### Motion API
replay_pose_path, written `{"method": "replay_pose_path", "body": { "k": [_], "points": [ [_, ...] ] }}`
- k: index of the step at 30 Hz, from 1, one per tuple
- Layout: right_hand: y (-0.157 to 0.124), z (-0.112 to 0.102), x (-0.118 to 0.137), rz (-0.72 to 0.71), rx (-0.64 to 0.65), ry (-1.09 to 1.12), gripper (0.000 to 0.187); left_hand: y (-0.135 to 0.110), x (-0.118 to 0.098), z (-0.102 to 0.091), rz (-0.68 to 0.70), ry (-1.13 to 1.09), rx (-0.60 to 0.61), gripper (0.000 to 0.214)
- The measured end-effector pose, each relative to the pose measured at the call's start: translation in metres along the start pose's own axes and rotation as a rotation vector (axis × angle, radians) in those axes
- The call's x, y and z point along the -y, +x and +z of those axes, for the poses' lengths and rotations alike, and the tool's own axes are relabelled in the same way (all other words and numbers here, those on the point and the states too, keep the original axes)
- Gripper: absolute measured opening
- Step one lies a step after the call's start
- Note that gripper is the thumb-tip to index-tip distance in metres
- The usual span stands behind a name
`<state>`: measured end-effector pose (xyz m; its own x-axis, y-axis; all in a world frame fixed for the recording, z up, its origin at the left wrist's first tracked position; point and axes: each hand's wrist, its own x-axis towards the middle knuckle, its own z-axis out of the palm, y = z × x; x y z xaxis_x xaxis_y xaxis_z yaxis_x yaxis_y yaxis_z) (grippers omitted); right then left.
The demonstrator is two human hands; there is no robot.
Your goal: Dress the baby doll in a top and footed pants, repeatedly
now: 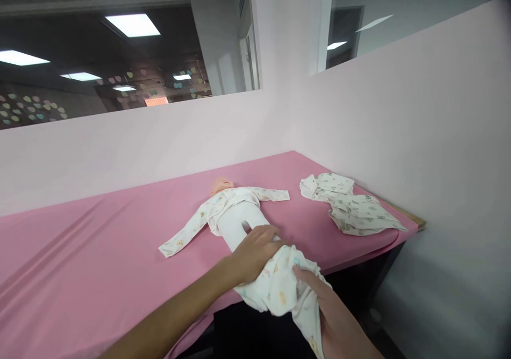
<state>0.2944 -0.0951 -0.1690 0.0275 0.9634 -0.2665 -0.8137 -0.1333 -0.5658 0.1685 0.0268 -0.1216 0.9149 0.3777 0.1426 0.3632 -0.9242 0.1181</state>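
A baby doll (pixel 235 220) with a white body lies on its back on the pink-covered table, its head at the far side. It wears a long-sleeved printed baby top (pixel 191 231), rucked up at the chest, with both sleeves spread out. White printed baby pants (pixel 279 290) are bunched around its lower end and hang past the table's front edge. My left hand (pixel 257 252) is closed over the upper end of the pants, against the doll's body. With the thumb on top, my right hand (pixel 323 300) grips the pants lower down; its other fingers are hidden beneath the cloth.
More printed baby clothes (pixel 351 205) lie loosely folded on the right of the table. A pink cloth (pixel 99 263) with creases at the left covers the table. White walls (pixel 419 135) with windows meet at the back corner. Bare wood shows at the table's right edge (pixel 411 218).
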Motion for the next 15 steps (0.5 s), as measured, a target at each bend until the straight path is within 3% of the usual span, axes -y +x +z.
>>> {"method": "replay_pose_path", "body": {
  "k": [4, 6, 10, 15],
  "points": [
    [0.003, 0.018, 0.006, 0.078, -0.055, 0.126, 0.021, -0.014, -0.024, -0.004, -0.391, -0.392, -0.198, 0.030],
    [0.004, 0.023, 0.008, 0.101, -0.043, 0.147, 0.022, -0.025, -0.047, -0.004, -0.524, -0.431, -0.311, 0.026],
    [0.005, 0.021, 0.008, 0.160, 0.019, 0.186, 0.029, -0.039, -0.084, 0.006, -0.432, -0.139, -0.275, 0.034],
    [0.010, 0.016, 0.005, 0.131, -0.037, 0.201, 0.030, -0.036, -0.081, 0.020, -0.362, 0.222, -0.181, 0.019]
  ]
}}
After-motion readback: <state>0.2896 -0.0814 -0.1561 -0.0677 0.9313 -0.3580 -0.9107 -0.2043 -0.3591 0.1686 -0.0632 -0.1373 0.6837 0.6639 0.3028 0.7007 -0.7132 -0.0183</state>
